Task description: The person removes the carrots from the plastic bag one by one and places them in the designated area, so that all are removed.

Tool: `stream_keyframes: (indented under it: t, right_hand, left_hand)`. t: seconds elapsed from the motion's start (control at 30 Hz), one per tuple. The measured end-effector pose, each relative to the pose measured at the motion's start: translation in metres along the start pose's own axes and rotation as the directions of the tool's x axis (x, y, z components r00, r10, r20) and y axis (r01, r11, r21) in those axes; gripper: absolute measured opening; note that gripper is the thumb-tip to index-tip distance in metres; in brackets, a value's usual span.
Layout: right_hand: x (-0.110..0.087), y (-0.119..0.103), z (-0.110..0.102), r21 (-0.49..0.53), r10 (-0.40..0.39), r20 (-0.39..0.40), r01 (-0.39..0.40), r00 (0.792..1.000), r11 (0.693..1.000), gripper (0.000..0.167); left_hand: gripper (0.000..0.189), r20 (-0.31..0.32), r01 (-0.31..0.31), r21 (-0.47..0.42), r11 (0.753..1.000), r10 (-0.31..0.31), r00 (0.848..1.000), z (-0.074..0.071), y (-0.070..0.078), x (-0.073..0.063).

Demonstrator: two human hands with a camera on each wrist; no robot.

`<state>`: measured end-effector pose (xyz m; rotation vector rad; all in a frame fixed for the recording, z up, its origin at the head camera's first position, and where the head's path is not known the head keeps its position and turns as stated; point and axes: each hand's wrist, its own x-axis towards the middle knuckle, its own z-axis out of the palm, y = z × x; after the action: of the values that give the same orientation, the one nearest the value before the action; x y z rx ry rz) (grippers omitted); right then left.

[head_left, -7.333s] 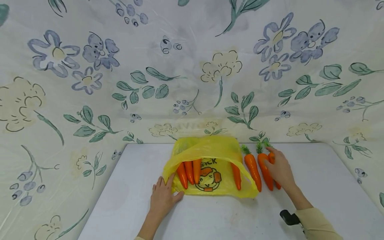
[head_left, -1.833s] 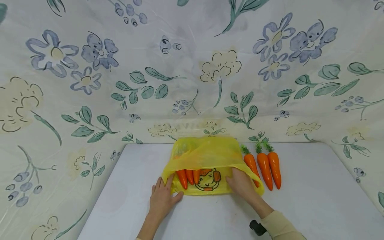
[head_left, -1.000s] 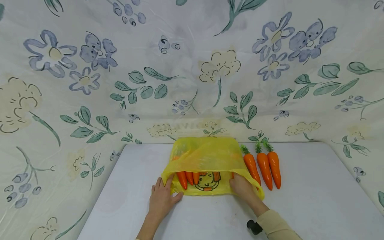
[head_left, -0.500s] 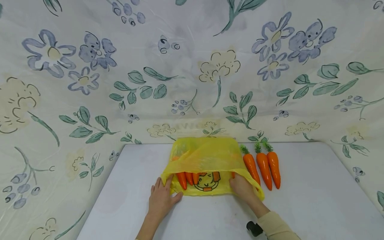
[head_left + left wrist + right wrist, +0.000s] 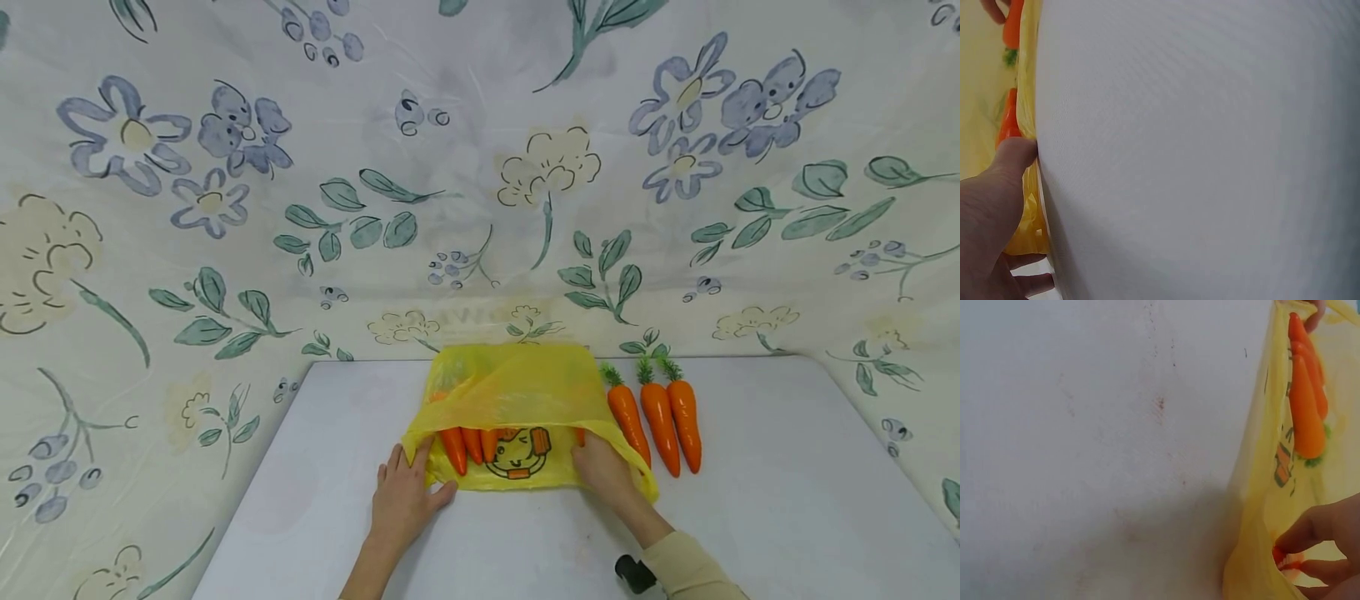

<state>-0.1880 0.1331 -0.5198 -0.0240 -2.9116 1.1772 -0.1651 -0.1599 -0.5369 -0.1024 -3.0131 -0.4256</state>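
A yellow plastic bag (image 5: 517,367) lies on the table, its mouth facing me and a cartoon face printed on its inner side. My left hand (image 5: 405,496) rests at the left corner of the mouth, fingers spread, thumb along the near edge. Beside it, three carrots (image 5: 453,450) lie inside the bag, partly under the upper layer. On the mouth's right side, my right hand (image 5: 606,473) reaches in; thumb and finger pinch a carrot (image 5: 1279,555), whose red tip shows in the right wrist view. Most of that carrot is hidden by the hand and bag.
Three more carrots (image 5: 660,425) with green tops lie to the right of the bag, the nearest partly behind its edge. White table (image 5: 300,533) surrounds them, and a flower-patterned cloth (image 5: 480,208) hangs behind. A black device (image 5: 633,573) sits at my right wrist.
My right hand has moved from the rightmost carrot outside into the bag's right side, where a carrot lay. The bag's upper layer has sunk lower. Little differs over the last second.
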Motion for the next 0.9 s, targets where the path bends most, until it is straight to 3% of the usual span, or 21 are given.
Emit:
stream_keyframes:
  t: [0.27,0.67,0.9]
  right_hand:
    - [0.0026,-0.0013,-0.0025,-0.035,-0.020,0.019,0.021,1.000,0.999,0.042]
    - [-0.0001,-0.0035,0.0018,0.002,0.042,0.013,-0.042,0.999,0.999,0.048]
    - [-0.0014,-0.0059,0.0041,0.063,0.021,-0.017,-0.020,1.000,0.998,0.051]
  left_hand:
    - [0.080,-0.003,-0.003,-0.006,1.000,0.003,1.000,0.0005,-0.0002,0.0005]
    - [0.080,-0.018,-0.017,-0.009,1.000,0.017,1.000,0.0009,-0.0014,-0.0004]
    - [0.080,-0.025,-0.022,-0.016,1.000,0.021,0.999,0.0011,-0.0019,-0.0005]
